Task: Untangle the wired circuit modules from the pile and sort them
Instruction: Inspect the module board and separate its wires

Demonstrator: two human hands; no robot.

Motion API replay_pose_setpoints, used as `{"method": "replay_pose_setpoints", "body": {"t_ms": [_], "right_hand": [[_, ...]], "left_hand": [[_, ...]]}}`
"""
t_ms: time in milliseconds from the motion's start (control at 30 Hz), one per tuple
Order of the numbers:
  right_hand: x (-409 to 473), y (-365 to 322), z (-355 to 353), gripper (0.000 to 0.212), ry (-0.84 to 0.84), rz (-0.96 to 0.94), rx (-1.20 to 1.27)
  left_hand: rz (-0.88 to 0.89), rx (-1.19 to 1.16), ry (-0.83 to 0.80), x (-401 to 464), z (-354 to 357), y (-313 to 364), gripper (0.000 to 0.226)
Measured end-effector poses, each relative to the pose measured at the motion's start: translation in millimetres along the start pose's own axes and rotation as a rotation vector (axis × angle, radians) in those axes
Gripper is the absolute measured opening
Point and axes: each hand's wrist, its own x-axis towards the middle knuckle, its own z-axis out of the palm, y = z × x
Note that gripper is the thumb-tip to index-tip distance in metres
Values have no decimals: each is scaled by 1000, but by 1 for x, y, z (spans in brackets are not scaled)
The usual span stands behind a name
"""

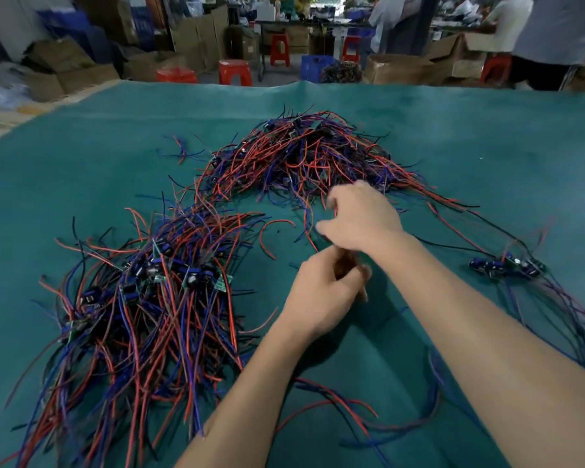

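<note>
The tangled pile (311,157) of red, blue and black wires with small circuit modules lies at the far centre of the green cloth. My right hand (362,217) reaches to its near edge, fingers curled, pinching a red wire (309,231) that runs down from the pile. Just below it, my left hand (325,292) is closed in a fist; blur hides its grip, but loose wires (335,400) trail from under that forearm. A large laid-out bundle of modules (156,282) lies to the left. A small group of modules (507,265) lies to the right.
The green cloth (98,146) covers the whole table. Beyond its far edge stand red stools (235,72), cardboard boxes (71,69) and a blue crate (318,65). People (554,38) stand at the back right.
</note>
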Motion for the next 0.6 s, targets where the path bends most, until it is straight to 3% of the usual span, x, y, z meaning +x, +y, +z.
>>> {"method": "replay_pose_setpoints", "body": {"t_ms": [100, 333, 500, 600], "right_hand": [[0, 23, 8, 21, -34, 69, 109], [-6, 51, 0, 13, 45, 53, 332], [-33, 77, -21, 22, 187, 89, 1120], [-59, 81, -23, 22, 101, 91, 1554]], "left_hand": [[9, 49, 20, -1, 2, 2, 17], [-64, -243, 193, -1, -4, 3, 18], [-46, -277, 172, 0, 1, 1, 33], [-44, -271, 180, 0, 2, 1, 35]]}}
